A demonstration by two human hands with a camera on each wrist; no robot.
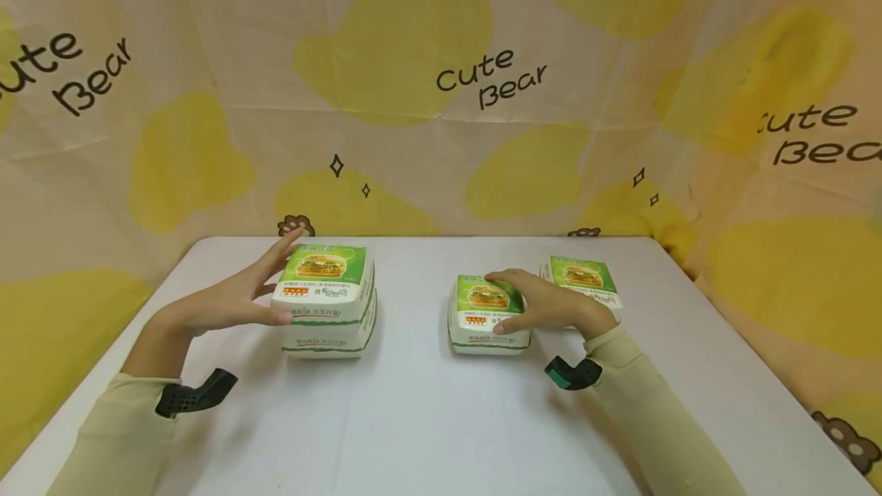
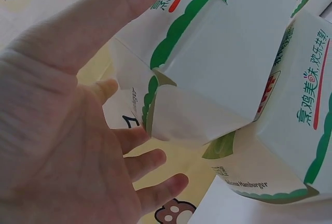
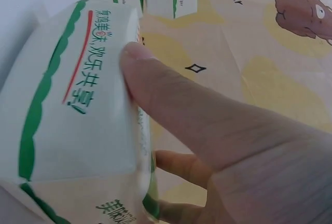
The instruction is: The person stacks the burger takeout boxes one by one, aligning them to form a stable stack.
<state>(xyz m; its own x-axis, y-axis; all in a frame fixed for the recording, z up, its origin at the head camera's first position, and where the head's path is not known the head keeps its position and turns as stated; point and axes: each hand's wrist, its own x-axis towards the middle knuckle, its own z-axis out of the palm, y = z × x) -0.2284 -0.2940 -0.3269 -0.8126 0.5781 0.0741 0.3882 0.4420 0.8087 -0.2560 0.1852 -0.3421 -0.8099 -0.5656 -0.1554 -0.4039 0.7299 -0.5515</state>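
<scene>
Two white-and-green burger boxes stand stacked at the left in the head view, the upper box [image 1: 324, 270] a little askew on the lower box [image 1: 327, 337]. My left hand [image 1: 227, 298] is spread at the left side of the upper box, thumb by its front corner and index finger raised past its back edge. In the left wrist view the fingers [image 2: 150, 164] look straight and apart. My right hand [image 1: 544, 301] reaches over a single burger box [image 1: 485, 305] near the middle and grips it, thumb at the front top edge, bent fingers behind.
Behind my right hand, to the right, stands another burger box [image 1: 582, 274], partly hidden by the hand and wrist. All rest on a white table [image 1: 413, 419]. A yellow-patterned cloth [image 1: 400, 44] hangs along the back and sides.
</scene>
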